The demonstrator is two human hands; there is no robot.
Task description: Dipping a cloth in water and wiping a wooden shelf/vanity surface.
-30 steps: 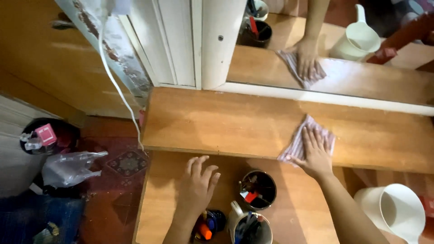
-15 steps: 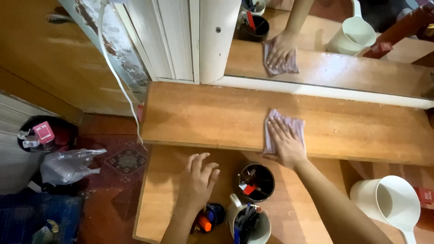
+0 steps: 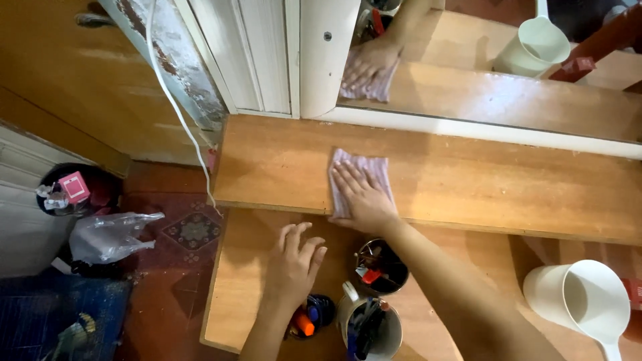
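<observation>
Leftward across the upper wooden shelf goes the striped purple cloth, which lay toward the right of the board a second ago and now sits at centre frame under the person's right hand, while the left hand stays where it was on the lower shelf. Largest in view, the upper shelf runs from centre left to the right edge, with a mirror along its far side in the upper right, doubling the hand and cloth. Below it, the lower shelf fills the bottom centre. A white plastic jug stands at lower right. A clear plastic bag lies on the floor at lower left, near a dark bin. Two round holders of pens and small items stand at bottom centre, just beside both wrists. The right hand lies flat, fingers spread, pressing the cloth to the wood; the left hand rests palm down, fingers slightly splayed, holding nothing
</observation>
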